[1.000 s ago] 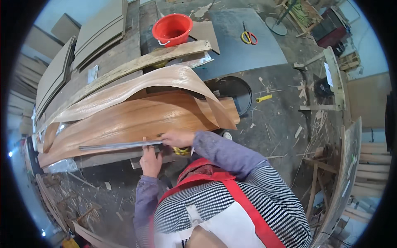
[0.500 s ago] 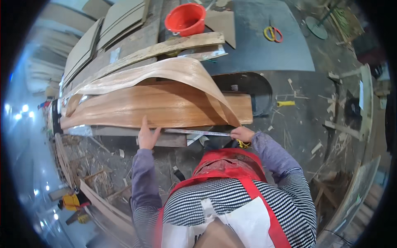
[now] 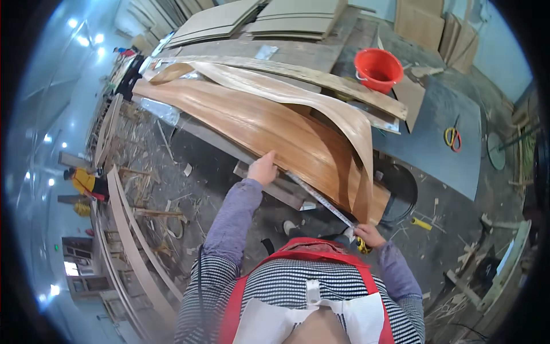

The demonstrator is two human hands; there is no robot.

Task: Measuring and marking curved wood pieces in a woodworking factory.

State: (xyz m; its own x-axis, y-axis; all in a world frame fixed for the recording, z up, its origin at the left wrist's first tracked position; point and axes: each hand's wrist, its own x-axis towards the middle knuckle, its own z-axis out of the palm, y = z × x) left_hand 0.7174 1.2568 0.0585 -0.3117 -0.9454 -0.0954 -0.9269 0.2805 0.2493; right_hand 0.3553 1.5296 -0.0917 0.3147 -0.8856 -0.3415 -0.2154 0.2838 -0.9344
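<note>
A long brown wood veneer sheet [image 3: 246,123] lies on the bench, slanting from far left to near right. A paler veneer strip [image 3: 344,117] curls up over it, its near end dropping towards my right hand. My left hand [image 3: 263,169] rests at the near edge of the brown sheet, thumb and index finger apart. Beside that thumb starts a pale tape blade [image 3: 321,200], which runs along the edge to my right hand [image 3: 370,235]. My right fingers are closed round a yellow and black tape measure [image 3: 362,245], partly hidden by the hand.
Behind the veneer lie a rough plank [image 3: 321,79] and stacked boards [image 3: 298,20]. A red bucket [image 3: 378,71] and yellow-red scissors [image 3: 452,139] are at the right. A yellow tool [image 3: 421,223] and wood scraps lie lower. A person in yellow [image 3: 83,180] is far left.
The view has turned, so bench and veneer now slant and sit further right. My left fingers look less spread. The tape still runs between my hands.
</note>
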